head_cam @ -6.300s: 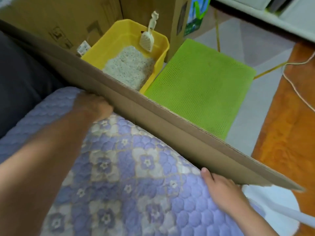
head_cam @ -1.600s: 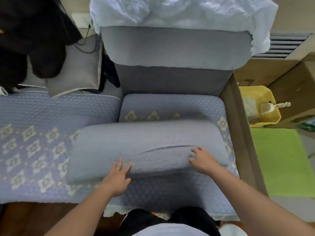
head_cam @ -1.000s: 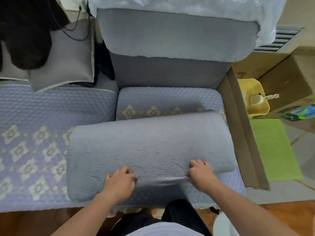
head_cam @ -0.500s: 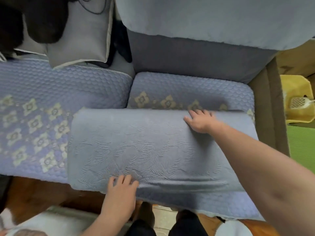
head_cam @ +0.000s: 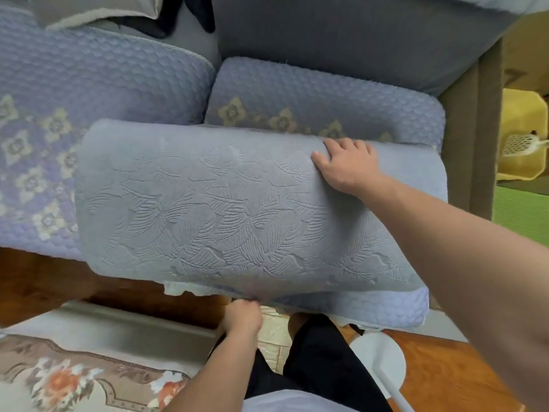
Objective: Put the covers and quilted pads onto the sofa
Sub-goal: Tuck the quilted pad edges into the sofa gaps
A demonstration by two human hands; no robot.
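Left hand (head_cam: 242,318): grips near edge of cushion (head_cam: 237,209), fingertips hidden.
Right hand (head_cam: 346,165): curls over far edge, fingertips hidden.
Quilted pad (head_cam: 326,93): front covered.

head cam | looks steeply down, forward | close over sofa seat (head_cam: 326,93) | single view, nothing shared

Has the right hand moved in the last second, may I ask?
Yes. The right hand moved forward, toward the backrest; it now grips the far edge of the grey cushion by the flowered quilted pad.
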